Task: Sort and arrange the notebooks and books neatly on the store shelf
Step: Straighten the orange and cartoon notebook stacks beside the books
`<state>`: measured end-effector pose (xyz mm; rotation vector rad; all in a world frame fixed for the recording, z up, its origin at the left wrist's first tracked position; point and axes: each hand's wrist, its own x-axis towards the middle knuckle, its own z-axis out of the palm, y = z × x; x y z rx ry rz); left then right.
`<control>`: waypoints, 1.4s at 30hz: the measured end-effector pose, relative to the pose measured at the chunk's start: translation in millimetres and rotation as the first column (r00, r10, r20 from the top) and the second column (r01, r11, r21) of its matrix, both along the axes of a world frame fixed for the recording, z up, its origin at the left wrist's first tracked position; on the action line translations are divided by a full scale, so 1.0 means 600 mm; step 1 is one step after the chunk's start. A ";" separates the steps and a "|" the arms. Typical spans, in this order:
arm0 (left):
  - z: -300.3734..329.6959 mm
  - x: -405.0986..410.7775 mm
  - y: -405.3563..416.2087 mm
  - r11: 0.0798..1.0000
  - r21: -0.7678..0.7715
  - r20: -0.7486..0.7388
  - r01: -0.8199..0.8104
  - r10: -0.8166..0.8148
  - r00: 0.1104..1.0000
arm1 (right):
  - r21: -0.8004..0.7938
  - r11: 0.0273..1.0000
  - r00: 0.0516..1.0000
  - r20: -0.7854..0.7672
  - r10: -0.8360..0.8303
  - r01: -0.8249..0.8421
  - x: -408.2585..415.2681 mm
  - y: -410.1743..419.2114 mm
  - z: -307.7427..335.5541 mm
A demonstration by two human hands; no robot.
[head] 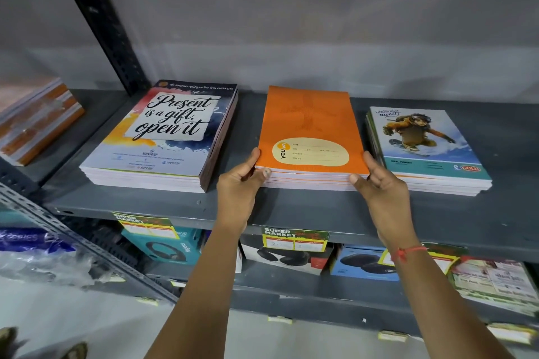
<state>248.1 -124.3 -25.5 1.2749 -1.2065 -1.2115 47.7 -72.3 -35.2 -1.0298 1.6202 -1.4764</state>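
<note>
I count three notebook stacks on the grey shelf [291, 207]: the quote-cover stack [163, 137], orange stack [310, 131], snowboarder stack [428, 146].

Left notebook stack [163, 137] reads "Present is a gift, open it".

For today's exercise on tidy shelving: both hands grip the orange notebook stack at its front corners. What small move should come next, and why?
Probably nudge the orange stack straight, squaring its slightly stepped front edges. The left hand and right hand already clamp its near corners, and it sits between the quote-cover stack and snowboarder stack.
</note>
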 end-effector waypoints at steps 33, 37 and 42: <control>-0.002 -0.313 0.090 0.947 -0.162 0.261 0.278 -0.230 0.938 | 0.064 0.976 0.978 -0.029 -0.205 0.207 -0.281 0.099 0.008; 0.001 -0.334 0.074 0.972 -0.046 0.223 0.228 -0.213 0.951 | 0.094 0.995 0.999 -0.025 -0.030 0.032 -0.306 0.087 0.001; -0.001 -0.336 0.067 0.973 0.010 0.229 0.231 -0.227 0.946 | 0.087 0.996 1.000 -0.014 0.013 -0.011 -0.316 0.080 -0.004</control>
